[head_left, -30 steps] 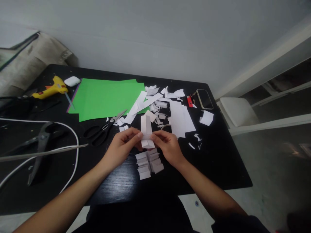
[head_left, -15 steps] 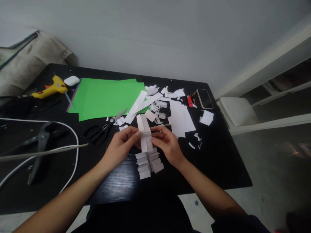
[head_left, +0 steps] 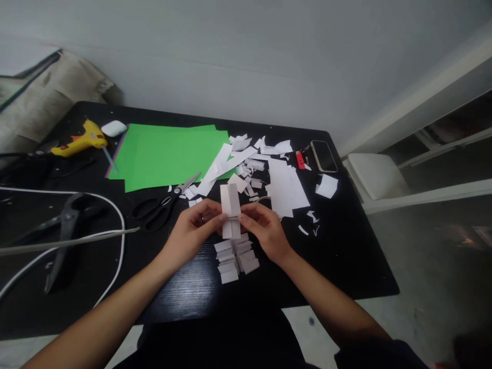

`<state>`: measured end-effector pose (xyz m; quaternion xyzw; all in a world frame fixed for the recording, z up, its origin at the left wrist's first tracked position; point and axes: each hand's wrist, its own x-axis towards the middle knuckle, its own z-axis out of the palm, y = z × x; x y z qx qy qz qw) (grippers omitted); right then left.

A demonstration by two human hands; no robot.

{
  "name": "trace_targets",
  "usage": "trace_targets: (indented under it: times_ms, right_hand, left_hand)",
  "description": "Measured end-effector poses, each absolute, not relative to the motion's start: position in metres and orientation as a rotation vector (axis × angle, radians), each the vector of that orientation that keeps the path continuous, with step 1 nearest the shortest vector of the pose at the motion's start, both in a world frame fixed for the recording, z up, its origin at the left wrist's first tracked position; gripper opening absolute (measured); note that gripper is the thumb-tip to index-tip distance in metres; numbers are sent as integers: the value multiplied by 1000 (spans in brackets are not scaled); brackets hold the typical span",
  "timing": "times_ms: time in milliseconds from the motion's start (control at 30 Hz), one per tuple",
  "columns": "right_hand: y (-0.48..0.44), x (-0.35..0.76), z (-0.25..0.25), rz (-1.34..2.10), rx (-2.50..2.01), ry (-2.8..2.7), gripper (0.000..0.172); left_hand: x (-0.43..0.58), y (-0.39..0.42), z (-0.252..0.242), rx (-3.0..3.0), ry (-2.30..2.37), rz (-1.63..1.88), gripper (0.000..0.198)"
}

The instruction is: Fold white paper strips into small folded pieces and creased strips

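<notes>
The left hand (head_left: 202, 223) and the right hand (head_left: 265, 228) face each other over the black table (head_left: 338, 256), each pinching one side of a folded white paper (head_left: 229, 201) between thumb and fingers. That paper stands lengthwise between them, its far end pointing away from the person, creased across the middle where the thumbs press. Just below it, nearer the person, a cluster of small folded papers (head_left: 229, 269) lies on the table in two columns with a ridge between. Beyond the hands is a heap of paper scraps (head_left: 240, 169), with larger white sheets (head_left: 286, 187) to its right. A pair of scissors (head_left: 177, 190) lies left of the heap, handles toward the person and blades near the green paper (head_left: 172, 154). Farther left are a yellow glue gun (head_left: 87, 138) and a small white object (head_left: 114, 128), too blurred to name. A pale cord (head_left: 57, 243) crosses in front of a dark tool (head_left: 68, 216). At the far right corner, a phone (head_left: 325, 157) lies beside a small red thing (head_left: 300, 160)
</notes>
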<state>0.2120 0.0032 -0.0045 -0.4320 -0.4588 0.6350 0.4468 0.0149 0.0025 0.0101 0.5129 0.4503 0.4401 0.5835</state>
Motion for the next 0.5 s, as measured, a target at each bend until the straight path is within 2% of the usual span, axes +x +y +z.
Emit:
trace_targets:
  times_ms: [133,500]
  right_hand:
    - [4,212,-5,1541,-1082,-1164,17]
    - [3,209,-7,1497,-1165,-1143,32]
  left_hand:
    - [16,3,10,1189,1051,1015,12]
    - [19,-2,0,1313,1171,1022,18]
